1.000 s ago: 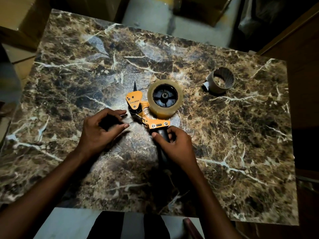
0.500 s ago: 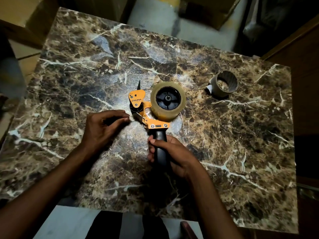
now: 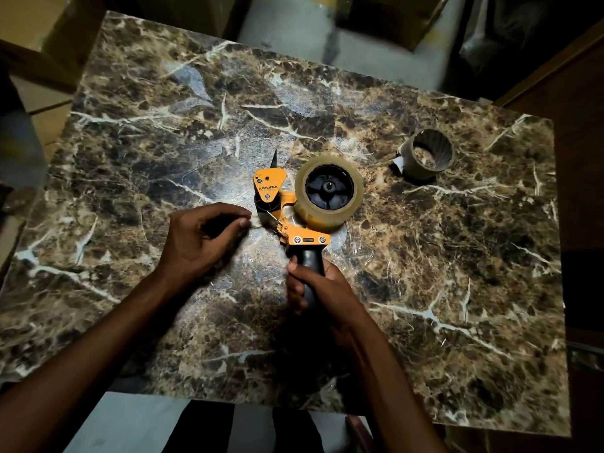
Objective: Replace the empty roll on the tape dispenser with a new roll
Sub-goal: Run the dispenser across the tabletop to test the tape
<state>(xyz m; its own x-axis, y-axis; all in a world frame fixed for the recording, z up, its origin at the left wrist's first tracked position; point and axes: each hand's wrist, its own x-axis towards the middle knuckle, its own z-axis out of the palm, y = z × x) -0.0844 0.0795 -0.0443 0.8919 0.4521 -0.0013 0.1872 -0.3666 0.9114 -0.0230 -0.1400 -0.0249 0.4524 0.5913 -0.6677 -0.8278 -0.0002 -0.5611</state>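
Left hand [image 3: 199, 240] pinches thumb to fingertips; right hand [image 3: 322, 287] curls in a closed grip.

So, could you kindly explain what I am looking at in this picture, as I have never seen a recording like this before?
There is no machine here: a person wears a camera on the head, so you look down at their own two bare hands over a marble-patterned table. The right hand grips the black handle of an orange tape dispenser, which already carries a full roll of clear tape. The left hand is beside the dispenser's front, fingertips pinched together, perhaps on the tape's end, which is too faint to see. The empty roll, a bare cardboard core, lies apart at the far right.
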